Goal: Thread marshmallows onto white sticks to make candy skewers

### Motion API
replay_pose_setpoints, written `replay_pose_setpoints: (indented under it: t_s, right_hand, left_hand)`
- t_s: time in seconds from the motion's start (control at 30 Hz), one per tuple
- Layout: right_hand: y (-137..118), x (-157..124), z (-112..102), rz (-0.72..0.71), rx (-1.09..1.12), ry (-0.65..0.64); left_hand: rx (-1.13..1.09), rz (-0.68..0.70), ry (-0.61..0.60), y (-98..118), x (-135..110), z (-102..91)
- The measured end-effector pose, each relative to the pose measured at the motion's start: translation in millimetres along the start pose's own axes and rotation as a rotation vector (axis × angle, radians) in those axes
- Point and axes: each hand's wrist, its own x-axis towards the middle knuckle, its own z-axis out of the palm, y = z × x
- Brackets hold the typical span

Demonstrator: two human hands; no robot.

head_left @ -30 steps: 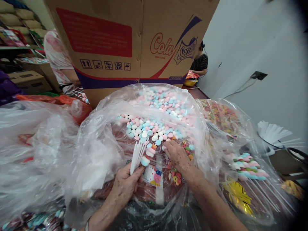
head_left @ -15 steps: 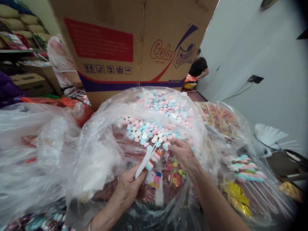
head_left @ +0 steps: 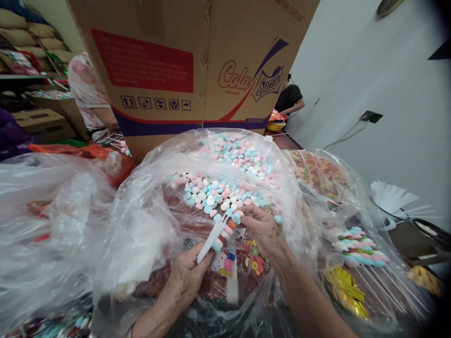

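A bundle of thin white sticks (head_left: 210, 240) is held in my left hand (head_left: 188, 272), fingers closed around it. Beside the sticks, pink, white and orange candies (head_left: 224, 234) form a short row, seemingly threaded on one of them. My right hand (head_left: 262, 232) pinches a pale blue marshmallow (head_left: 236, 218) close to the stick tips; whether it touches them I cannot tell. Just beyond lies a loose heap of pink, blue and white marshmallows (head_left: 207, 190) in an opened clear plastic bag (head_left: 141, 202). Colourful ring-shaped gummies (head_left: 259, 263) sit below my right hand.
A tall cardboard carton (head_left: 158, 56) stands behind the bag. To the right lie finished candy skewers (head_left: 359, 246), gold ties (head_left: 347, 291) and a bag of orange gummies (head_left: 317, 169). Crumpled plastic (head_left: 59, 225) covers the left. Two other people (head_left: 291, 98) are behind the carton.
My right hand has moved slightly left with the marshmallow, bringing it nearer the stick tips. My left hand keeps its hold on the sticks almost unmoved.
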Motion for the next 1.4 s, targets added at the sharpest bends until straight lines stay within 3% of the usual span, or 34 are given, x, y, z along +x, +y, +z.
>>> replay_pose_setpoints:
  t_s: [0.23,0.43,0.67,0.8,0.93,1.27,1.4]
  right_hand:
    - [4.0,1.9,-1.4,-0.035,0.006,-0.010]
    - [6.1,0.7,-6.3,-0.154,-0.189,-0.088]
    - [6.4,-2.5,-6.2,-0.130,-0.267,-0.163]
    - [6.8,-6.4,-5.5,-0.239,-0.465,-0.174]
    - [1.9,-13.9,-1.9,-0.436,-0.665,-0.188]
    - [9.7,-25.3,11.0,-0.430,-0.572,-0.175]
    - [7.0,-38.6,22.3,-0.497,-0.673,-0.223]
  left_hand:
    - [0.009,0.005,0.004,-2.6,0.6,0.6]
    - [-0.006,-0.004,0.009,2.5,1.2,0.4]
    - [0.019,0.022,0.013,1.2,1.4,0.0]
    - [0.045,0.026,0.015,-1.4,1.8,-0.3]
    - [0.058,0.027,0.037,-0.6,1.2,-1.9]
    - [0.003,-0.005,0.069,1.0,3.4,-2.0]
    - [-0.063,-0.116,0.079,-19.0,-2.4,-4.8]
